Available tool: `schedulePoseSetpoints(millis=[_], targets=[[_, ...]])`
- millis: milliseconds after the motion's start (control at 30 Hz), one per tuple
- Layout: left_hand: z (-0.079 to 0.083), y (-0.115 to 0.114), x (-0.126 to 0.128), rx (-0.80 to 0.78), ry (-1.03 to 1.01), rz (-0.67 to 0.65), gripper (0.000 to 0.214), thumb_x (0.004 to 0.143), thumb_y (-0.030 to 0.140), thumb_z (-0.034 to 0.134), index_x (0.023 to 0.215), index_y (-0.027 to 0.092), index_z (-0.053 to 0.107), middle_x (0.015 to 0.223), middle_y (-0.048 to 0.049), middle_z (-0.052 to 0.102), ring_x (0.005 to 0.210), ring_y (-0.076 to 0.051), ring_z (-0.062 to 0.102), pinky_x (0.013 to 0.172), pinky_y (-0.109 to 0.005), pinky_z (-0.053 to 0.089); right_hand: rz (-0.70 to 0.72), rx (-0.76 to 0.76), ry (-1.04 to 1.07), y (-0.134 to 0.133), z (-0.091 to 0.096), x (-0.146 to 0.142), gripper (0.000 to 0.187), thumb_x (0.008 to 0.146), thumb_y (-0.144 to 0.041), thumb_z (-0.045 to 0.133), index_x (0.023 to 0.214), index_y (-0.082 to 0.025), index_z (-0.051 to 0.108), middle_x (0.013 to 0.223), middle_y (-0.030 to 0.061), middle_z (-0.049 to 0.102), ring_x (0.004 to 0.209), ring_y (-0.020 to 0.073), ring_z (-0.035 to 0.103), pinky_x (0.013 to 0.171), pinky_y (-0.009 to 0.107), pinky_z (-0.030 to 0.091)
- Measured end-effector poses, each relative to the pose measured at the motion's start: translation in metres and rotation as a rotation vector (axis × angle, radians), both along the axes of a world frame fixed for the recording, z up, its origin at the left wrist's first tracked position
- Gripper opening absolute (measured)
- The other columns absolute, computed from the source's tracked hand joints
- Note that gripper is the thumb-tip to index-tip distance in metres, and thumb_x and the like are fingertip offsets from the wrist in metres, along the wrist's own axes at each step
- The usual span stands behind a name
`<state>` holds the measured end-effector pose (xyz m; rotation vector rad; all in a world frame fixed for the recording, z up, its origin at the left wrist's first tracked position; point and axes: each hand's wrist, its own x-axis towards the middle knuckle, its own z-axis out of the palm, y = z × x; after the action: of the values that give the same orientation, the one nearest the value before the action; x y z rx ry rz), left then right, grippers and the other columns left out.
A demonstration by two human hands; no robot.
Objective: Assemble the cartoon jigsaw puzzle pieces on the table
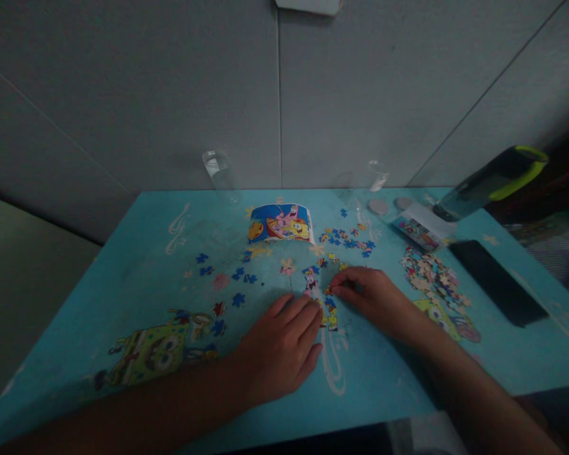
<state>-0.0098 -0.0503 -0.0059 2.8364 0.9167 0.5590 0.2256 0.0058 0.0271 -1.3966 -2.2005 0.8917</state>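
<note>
My left hand (289, 341) lies palm down with its fingers stretched out, the fingertips touching the left side of a partly joined jigsaw section (330, 313). Pink, yellow and blue show on that section, and the fingers hide part of it. From the right, my right hand (372, 294) pinches a small puzzle piece between thumb and forefinger, just above the section's upper right edge; the fingers cover most of the piece. Behind the hands stands a curved picture card (282, 224) with cartoon figures on a blue ground.
Loose blue pieces (238, 300) lie to the left, and more pieces (346, 239) beyond my right hand. At right are a piece heap (431, 275), a black phone-like slab (497, 281), a small printed box (417, 230) and a leaning bottle (490, 183). Clear containers (220, 174) stand near the wall.
</note>
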Motion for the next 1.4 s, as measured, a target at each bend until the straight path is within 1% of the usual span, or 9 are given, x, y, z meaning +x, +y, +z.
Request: schedulePoseSetpoints(millis=[133,200,433,567,667,767,900,1100,1400], targets=[[0.002,0.0,0.0,-0.04,0.038,-0.003,0.049,0.101,0.037,0.047,0.141,0.01,0.052,0.143,-0.0146,0.057,0.135,-0.031,0.049,0.112,-0.051,0.04,-0.014,0.011,0.001,0.001,-0.004,0.0,0.012,0.094,-0.021,0.062,0.092,-0.023,0.073,0.089,0.0002,0.074,0.082,0.0166,0.067,0.076,0.03,0.05],[0.002,0.0,0.0,-0.034,0.041,-0.007,0.051,0.101,0.038,0.048,0.143,0.01,0.051,0.144,-0.015,0.056,0.136,-0.032,0.048,0.113,-0.051,0.039,-0.01,0.011,0.009,0.002,-0.006,0.0,0.012,0.095,-0.022,0.061,0.094,-0.023,0.073,0.09,0.0001,0.075,0.083,0.0167,0.067,0.077,0.03,0.05],[0.0,-0.002,0.001,0.054,0.047,-0.028,0.044,0.102,0.034,0.046,0.137,0.01,0.056,0.145,-0.016,0.055,0.137,-0.031,0.048,0.113,-0.053,0.036,-0.016,-0.002,0.048,0.0,-0.007,-0.004,0.012,0.095,-0.02,0.061,0.094,-0.023,0.073,0.091,-0.0004,0.075,0.084,0.0158,0.068,0.08,0.03,0.05],[-0.002,-0.003,0.001,0.105,0.05,-0.032,0.043,0.102,0.035,0.047,0.135,0.01,0.058,0.144,-0.0158,0.057,0.137,-0.032,0.048,0.114,-0.054,0.035,0.016,-0.035,0.069,-0.001,-0.01,-0.01,0.013,0.095,-0.02,0.061,0.094,-0.024,0.074,0.089,-0.0013,0.075,0.081,0.0146,0.068,0.077,0.028,0.05],[-0.002,-0.003,0.001,0.137,0.056,-0.027,0.043,0.102,0.037,0.048,0.134,0.01,0.059,0.143,-0.0155,0.057,0.137,-0.032,0.048,0.114,-0.054,0.035,0.039,-0.029,0.061,-0.001,-0.012,-0.013,0.014,0.096,-0.02,0.061,0.095,-0.025,0.075,0.09,-0.0018,0.076,0.081,0.0141,0.069,0.077,0.027,0.049],[-0.001,-0.004,0.001,0.144,0.078,-0.028,0.045,0.102,0.037,0.048,0.135,0.009,0.058,0.143,-0.016,0.057,0.137,-0.032,0.048,0.114,-0.053,0.035,0.042,-0.015,0.042,-0.001,-0.013,-0.014,0.016,0.096,-0.019,0.061,0.095,-0.026,0.076,0.091,-0.0022,0.076,0.083,0.0141,0.069,0.077,0.027,0.049],[0.0,-0.004,0.002,0.158,0.104,-0.029,0.048,0.102,0.038,0.047,0.136,0.006,0.057,0.141,-0.0169,0.058,0.132,-0.033,0.051,0.112,-0.054,0.036,0.042,-0.006,0.03,0.0,-0.012,-0.013,0.014,0.095,-0.02,0.063,0.093,-0.025,0.076,0.089,-0.0023,0.076,0.081,0.014,0.069,0.076,0.027,0.048],[-0.001,-0.005,0.002,0.155,0.126,-0.035,0.047,0.103,0.039,0.046,0.136,0.007,0.057,0.141,-0.0164,0.058,0.131,-0.033,0.052,0.111,-0.054,0.037,0.053,0.008,0.029,0.001,-0.012,-0.012,0.013,0.096,-0.02,0.063,0.094,-0.024,0.075,0.092,-0.0017,0.076,0.085,0.0143,0.068,0.08,0.028,0.048],[0.0,-0.004,0.002,0.145,0.12,-0.032,0.048,0.101,0.038,0.048,0.138,0.007,0.056,0.141,-0.0164,0.058,0.132,-0.032,0.051,0.112,-0.055,0.037,0.074,0.047,-0.017,0.0,-0.01,-0.012,0.013,0.094,-0.018,0.064,0.093,-0.024,0.075,0.09,-0.0016,0.074,0.083,0.014,0.067,0.079,0.029,0.047]])
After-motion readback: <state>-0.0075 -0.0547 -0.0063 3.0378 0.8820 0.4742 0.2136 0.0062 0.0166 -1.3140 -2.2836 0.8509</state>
